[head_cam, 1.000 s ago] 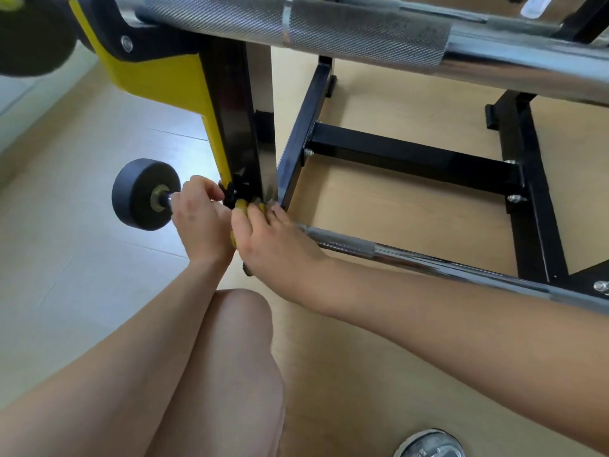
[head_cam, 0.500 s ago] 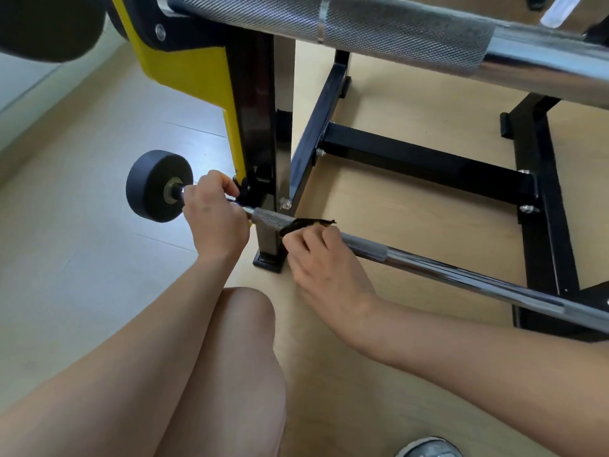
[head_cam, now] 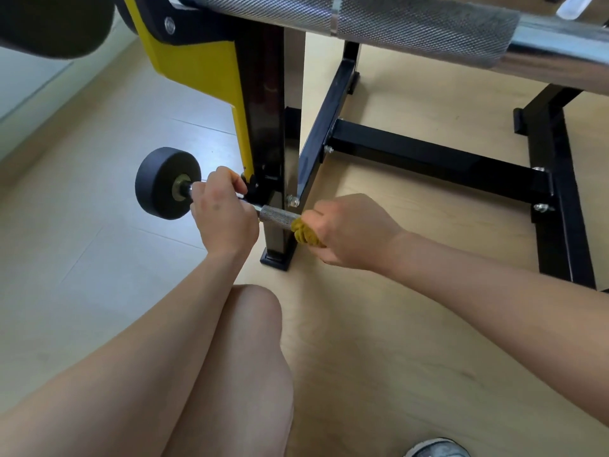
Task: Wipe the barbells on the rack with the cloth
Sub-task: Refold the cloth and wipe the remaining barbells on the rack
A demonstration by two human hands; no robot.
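The lower barbell (head_cam: 276,215) lies low on the rack (head_cam: 267,127), close to the floor (head_cam: 82,258), and runs from left to right past the foot of the black upright. Its shaft is bright metal with a cross-hatched knurled stretch. A small black round weight (head_cam: 164,183) sits on its left end, out beyond the rack. The left hand (head_cam: 224,219) has its fingers curled round the bar between that weight and the upright. The right hand (head_cam: 352,232) is closed round a mustard-yellow cloth (head_cam: 308,234), which is bunched against the bar just right of the knurled stretch.

A second, upper barbell (head_cam: 395,24) crosses the top of the view, very near the camera. It has a thick knurled sleeve and then smooth chrome toward the right.

Only a short piece of the lower bar shows between the two hands. The rest of it to the right is hidden behind the right hand and forearm. Most of the cloth is covered by the fingers, so whether it goes right round the bar cannot be told. The upper barbell is cut off by the top and right edges. A dark, blurred round weight (head_cam: 49,24) at the top left is cut off too. At the bottom edge a grey round object (head_cam: 438,449) is only partly in view and cannot be made out.
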